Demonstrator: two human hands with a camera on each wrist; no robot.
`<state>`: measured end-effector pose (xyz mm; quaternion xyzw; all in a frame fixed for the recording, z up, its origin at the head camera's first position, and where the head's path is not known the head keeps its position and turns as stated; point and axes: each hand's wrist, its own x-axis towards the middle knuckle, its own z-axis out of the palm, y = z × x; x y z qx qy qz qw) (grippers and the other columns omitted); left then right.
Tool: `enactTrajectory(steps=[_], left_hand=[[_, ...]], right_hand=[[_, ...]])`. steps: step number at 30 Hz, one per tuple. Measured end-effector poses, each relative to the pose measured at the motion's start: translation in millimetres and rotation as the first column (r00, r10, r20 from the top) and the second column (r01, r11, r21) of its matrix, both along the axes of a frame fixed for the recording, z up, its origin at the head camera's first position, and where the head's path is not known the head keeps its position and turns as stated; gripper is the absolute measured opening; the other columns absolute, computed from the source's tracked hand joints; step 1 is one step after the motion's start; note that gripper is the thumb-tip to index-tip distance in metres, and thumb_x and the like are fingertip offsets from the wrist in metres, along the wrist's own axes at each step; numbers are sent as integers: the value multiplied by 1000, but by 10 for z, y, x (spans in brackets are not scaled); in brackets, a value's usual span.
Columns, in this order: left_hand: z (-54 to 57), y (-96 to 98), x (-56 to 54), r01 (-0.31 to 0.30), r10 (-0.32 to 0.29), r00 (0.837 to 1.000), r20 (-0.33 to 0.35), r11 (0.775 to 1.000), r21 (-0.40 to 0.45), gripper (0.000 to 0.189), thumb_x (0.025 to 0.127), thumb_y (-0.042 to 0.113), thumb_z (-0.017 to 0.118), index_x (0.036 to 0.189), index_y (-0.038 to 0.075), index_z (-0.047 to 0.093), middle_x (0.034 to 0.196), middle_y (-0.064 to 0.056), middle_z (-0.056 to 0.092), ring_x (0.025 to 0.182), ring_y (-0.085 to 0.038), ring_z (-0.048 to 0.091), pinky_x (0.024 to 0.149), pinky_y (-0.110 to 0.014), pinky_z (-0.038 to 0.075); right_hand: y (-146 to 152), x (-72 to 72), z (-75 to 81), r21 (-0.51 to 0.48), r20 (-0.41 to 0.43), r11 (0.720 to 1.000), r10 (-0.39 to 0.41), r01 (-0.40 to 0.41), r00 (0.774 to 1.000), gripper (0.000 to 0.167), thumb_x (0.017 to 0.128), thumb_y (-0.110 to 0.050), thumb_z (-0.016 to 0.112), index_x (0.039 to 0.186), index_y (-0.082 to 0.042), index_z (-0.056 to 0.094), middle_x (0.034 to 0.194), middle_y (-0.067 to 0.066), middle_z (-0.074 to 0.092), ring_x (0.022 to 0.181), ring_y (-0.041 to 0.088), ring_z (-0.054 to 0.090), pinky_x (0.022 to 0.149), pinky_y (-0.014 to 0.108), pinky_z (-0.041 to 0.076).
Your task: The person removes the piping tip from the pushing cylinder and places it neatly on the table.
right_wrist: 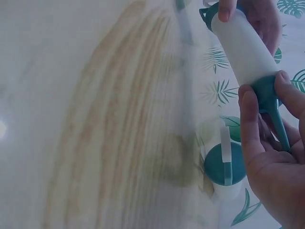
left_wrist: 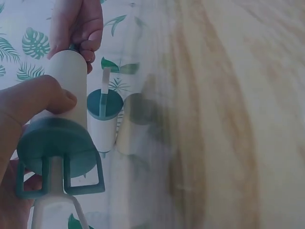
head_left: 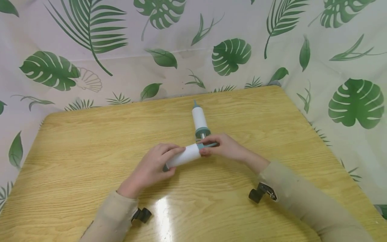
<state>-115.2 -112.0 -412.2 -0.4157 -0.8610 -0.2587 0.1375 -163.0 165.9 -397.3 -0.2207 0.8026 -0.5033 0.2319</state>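
Observation:
A large white syringe [head_left: 185,156] with teal ends is held in the air above the table, lying slantwise between both hands. My left hand [head_left: 154,165] grips its barrel near the flanged plunger end, where the left wrist view shows teal finger loops [left_wrist: 86,179] and a pale handle. At the other end, my right hand [head_left: 223,146] pinches the teal cap [right_wrist: 265,91] with fingers and thumb, beside its long thin nozzle [right_wrist: 280,126]. A second syringe [head_left: 199,118] of the same kind lies on the table just beyond, its nozzle pointing away and its plunger end partly behind the right hand.
The wood-grain table [head_left: 99,144] stands against a leaf-printed cloth [head_left: 181,77] at the back and sides. Black camera mounts [head_left: 257,194] sit at both sleeves. A bright light reflection lies on the near part of the tabletop.

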Motion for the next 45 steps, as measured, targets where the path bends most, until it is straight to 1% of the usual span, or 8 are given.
enactTrajectory(steps=[8, 12, 19, 29, 36, 40, 43, 45], left_hand=[[-63, 9, 28, -68, 69, 997, 19, 996, -53, 65, 73, 24, 84, 130, 12, 56, 121, -6, 58, 107, -24, 55, 91, -39, 46], [-69, 28, 25, -94, 95, 995, 16, 994, -61, 62, 72, 18, 85, 128, 12, 58, 116, -7, 59, 103, -24, 57, 88, -39, 48], [-36, 67, -4, -98, 100, 992, 83, 995, -23, 54, 72, 11, 83, 122, 12, 65, 109, -8, 63, 97, -24, 60, 84, -37, 51], [-37, 89, -9, -90, 83, 975, 207, 996, 23, 52, 73, 10, 82, 122, 12, 65, 109, -5, 63, 95, -20, 60, 79, -34, 52], [-66, 65, -13, -111, 105, 969, 224, 994, 15, 51, 75, 12, 81, 123, 14, 64, 111, -3, 62, 98, -19, 58, 82, -35, 51], [-68, 35, -19, -116, 109, 970, 216, 993, 20, 51, 75, 13, 81, 123, 14, 64, 112, -2, 61, 99, -18, 58, 82, -35, 51], [-59, 17, -23, -109, 98, 972, 215, 993, 37, 51, 75, 12, 81, 123, 14, 64, 112, -2, 61, 99, -18, 57, 82, -36, 51], [-54, 9, -27, -101, 89, 973, 215, 994, 45, 50, 75, 12, 81, 122, 15, 64, 112, -3, 61, 100, -19, 57, 82, -36, 50]], right_hand=[[35, 42, -52, 21, -17, 998, -66, 67, 998, 41, 88, -27, 69, 121, -1, 64, 112, 12, 66, 97, 22, 65, 83, 34, 53], [48, 54, -61, -8, 8, 998, -63, 63, 998, 42, 90, -26, 68, 121, 1, 63, 110, 14, 67, 95, 23, 66, 82, 35, 53], [78, 75, -120, -25, 14, 997, -69, 69, 998, 41, 87, -27, 70, 118, 0, 65, 112, 13, 67, 98, 22, 65, 85, 34, 52], [123, 75, -151, 49, -143, 998, -42, 49, 989, 43, 83, -22, 74, 122, -6, 65, 122, 13, 63, 107, 26, 61, 86, 37, 52], [109, 52, -141, 11, -89, 1000, 6, -5, 996, 53, 78, -22, 79, 124, -6, 58, 124, 12, 60, 109, 27, 59, 87, 35, 51], [120, 31, -91, 43, -46, 999, 36, -34, 998, 48, 92, -32, 64, 128, -3, 54, 114, 12, 62, 99, 26, 62, 83, 39, 53], [123, 18, -61, 22, 42, 999, 44, -45, 998, 43, 99, -33, 52, 121, 3, 58, 100, 16, 65, 87, 27, 65, 77, 42, 55], [120, 12, -47, 4, 78, 999, 49, -49, 996, 40, 99, -30, 51, 117, 5, 59, 97, 17, 66, 85, 27, 66, 77, 42, 55]])
